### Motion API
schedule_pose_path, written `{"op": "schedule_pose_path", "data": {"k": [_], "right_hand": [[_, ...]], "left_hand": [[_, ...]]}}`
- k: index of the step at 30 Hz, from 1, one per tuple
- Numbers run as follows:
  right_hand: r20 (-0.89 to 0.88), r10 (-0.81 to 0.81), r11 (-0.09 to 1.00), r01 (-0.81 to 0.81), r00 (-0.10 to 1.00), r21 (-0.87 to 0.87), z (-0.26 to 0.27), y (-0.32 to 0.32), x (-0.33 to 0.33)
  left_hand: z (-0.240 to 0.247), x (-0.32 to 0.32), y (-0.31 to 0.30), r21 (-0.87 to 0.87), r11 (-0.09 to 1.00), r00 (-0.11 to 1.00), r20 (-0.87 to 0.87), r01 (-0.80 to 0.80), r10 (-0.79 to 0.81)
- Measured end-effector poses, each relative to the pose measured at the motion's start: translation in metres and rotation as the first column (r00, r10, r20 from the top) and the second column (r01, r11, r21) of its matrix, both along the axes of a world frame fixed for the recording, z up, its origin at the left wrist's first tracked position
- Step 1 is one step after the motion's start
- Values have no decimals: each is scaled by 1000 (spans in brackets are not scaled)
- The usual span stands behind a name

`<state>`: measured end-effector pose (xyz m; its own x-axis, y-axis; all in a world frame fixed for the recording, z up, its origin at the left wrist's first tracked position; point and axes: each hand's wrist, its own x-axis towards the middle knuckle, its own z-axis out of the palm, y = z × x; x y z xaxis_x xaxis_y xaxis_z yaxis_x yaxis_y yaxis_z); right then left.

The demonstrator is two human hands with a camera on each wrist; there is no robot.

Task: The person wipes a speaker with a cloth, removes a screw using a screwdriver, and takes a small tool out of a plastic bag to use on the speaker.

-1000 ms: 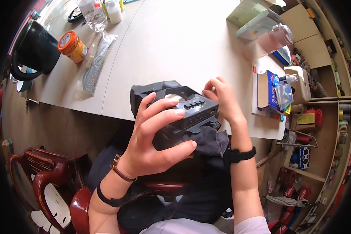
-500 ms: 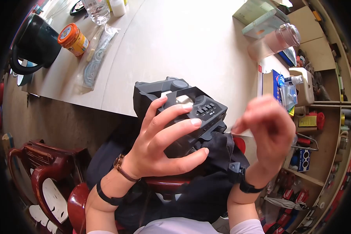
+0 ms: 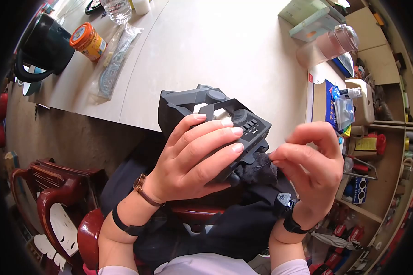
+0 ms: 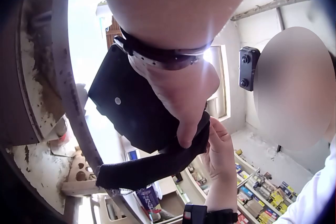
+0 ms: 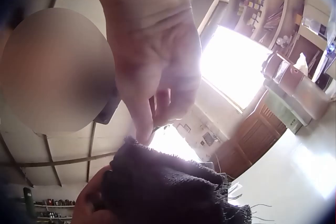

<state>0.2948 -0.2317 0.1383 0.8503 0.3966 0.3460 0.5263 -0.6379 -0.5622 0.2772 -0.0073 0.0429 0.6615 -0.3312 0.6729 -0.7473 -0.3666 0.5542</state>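
My left hand grips a dark grey plastic device at the table's near edge, its fingers spread over the top. The device has a row of small buttons and a round opening with something pale inside. A dark grey cloth hangs at the device's near right side. My right hand pinches the cloth's edge between thumb and forefinger. In the left wrist view the cloth runs as a strip beneath the device, by the left thumb. Frayed threads show on the cloth in the right wrist view.
Far left on the table are a black mug, an orange-lidded jar and a bagged set of rulers. At right stand a pink bottle and boxes. A wooden chair and shelves flank me.
My right hand swung out from behind the device to its right, then came in to the cloth and pinched it. The left hand keeps its grip; its thumb has gone under the device.
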Motion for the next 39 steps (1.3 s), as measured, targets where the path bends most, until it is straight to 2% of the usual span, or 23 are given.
{"op": "schedule_pose_path", "data": {"k": [1, 3, 5, 9, 12, 14, 16, 21, 23, 25, 27, 29, 35, 37, 38, 39], "right_hand": [[40, 39, 999, -40, 998, 25, -3, -1, 2], [2, 53, 999, -53, 999, 9, -4, 0, -2], [-42, 98, 992, -101, 994, -77, -3, 2, -3], [52, 65, 988, -57, 997, -144, 1, 2, -4], [-16, 91, 986, -93, 996, -140, -1, 1, -5], [-16, 95, 985, -96, 995, -145, -2, 0, -4], [-17, 98, 984, -100, 995, -150, -3, 1, -4], [80, 69, 993, -61, 994, -100, -3, 13, -9], [91, 76, 987, -63, 993, -145, -4, 14, -7], [109, 67, 982, -46, 992, -186, -7, 13, -6], [113, 62, 982, -41, 992, -182, -6, 12, -7], [116, 57, 983, -36, 992, -179, -6, 11, -7], [104, -37, 985, 54, 994, -166, -14, -3, 2], [-65, -164, 980, 155, 984, -121, -20, -15, 8], [-171, -175, 981, 157, 970, -111, -24, -20, 10], [-172, -180, 980, 162, 968, -113, -29, -24, 13]], "left_hand": [[0, 0, 1, 0, 1000, 1000, 1, -2, 2], [1, 0, 1, -3, 1000, 1000, -1, -10, 10], [2, -1, 2, 5, 1000, 1000, -6, -11, 11], [-3, 2, 5, 68, 997, 999, 38, -20, 18], [-4, 1, 5, 67, 997, 999, 35, -28, 26], [-5, 0, 5, 126, 992, 999, 32, -10, 6], [-3, 1, 4, 108, 994, 999, 30, -25, 22], [-2, 6, 2, 36, 997, 997, 31, -65, 64], [-2, 5, 4, 49, 997, 998, 30, -56, 55], [-4, 2, 4, 146, 987, 996, 66, -65, 56], [-5, 3, 2, 144, 986, 994, 73, -87, 77], [-4, 4, 2, 62, 985, 986, 49, -163, 160], [-6, 4, 3, 31, 983, 983, 26, -183, 182], [-14, 6, 2, 119, 962, 965, 120, -247, 233], [-15, 7, 0, 157, 945, 953, 149, -285, 263], [-19, 9, -1, 155, 947, 955, 146, -280, 259]]}}
